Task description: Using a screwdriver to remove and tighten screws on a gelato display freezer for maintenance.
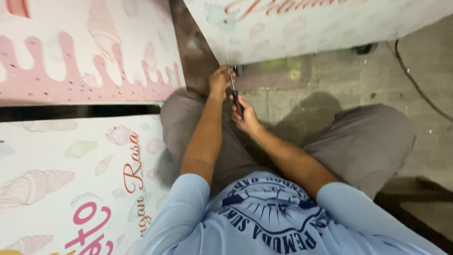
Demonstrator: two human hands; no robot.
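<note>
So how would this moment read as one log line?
left hand: at panel corner | right hand: gripping screwdriver | posture: seated on floor

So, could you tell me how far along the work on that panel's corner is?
Nothing looks finished yet. In hand: the right hand holds a screwdriver with its tip at the lower corner of the printed panel, where the left hand steadies it. Whether the fastener is seated cannot be seen, so that step is left.
</note>
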